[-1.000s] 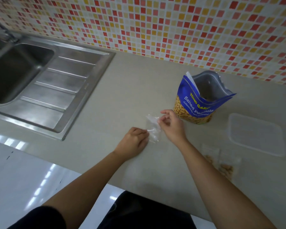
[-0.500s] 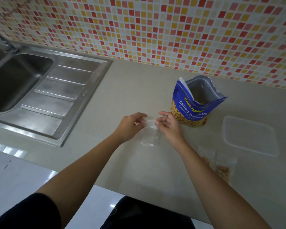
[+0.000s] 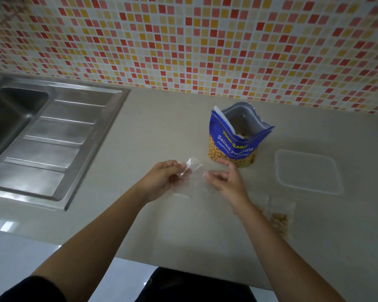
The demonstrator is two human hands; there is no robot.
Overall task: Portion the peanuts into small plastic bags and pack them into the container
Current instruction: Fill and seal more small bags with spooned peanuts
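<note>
A small clear plastic bag (image 3: 193, 177) hangs between my hands above the counter. My left hand (image 3: 164, 178) pinches its left top edge. My right hand (image 3: 226, 179) holds the right edge with its fingertips, the other fingers spread. Just behind my right hand stands an open blue bag of salted peanuts (image 3: 236, 140) with a white scoop handle sticking out. A clear rectangular plastic container (image 3: 308, 171) lies to the right. Small filled peanut bags (image 3: 278, 219) lie on the counter beside my right forearm.
A stainless steel sink (image 3: 13, 114) with a ribbed drainboard (image 3: 59, 136) fills the left of the beige counter (image 3: 162, 118). A mosaic tiled wall (image 3: 205, 44) rises behind. The counter's front edge runs below my forearms, with white floor beneath.
My hands have lifted the small clear bag off the counter and drawn apart, spreading its mouth. The view has shifted so the wall fills more of it.
</note>
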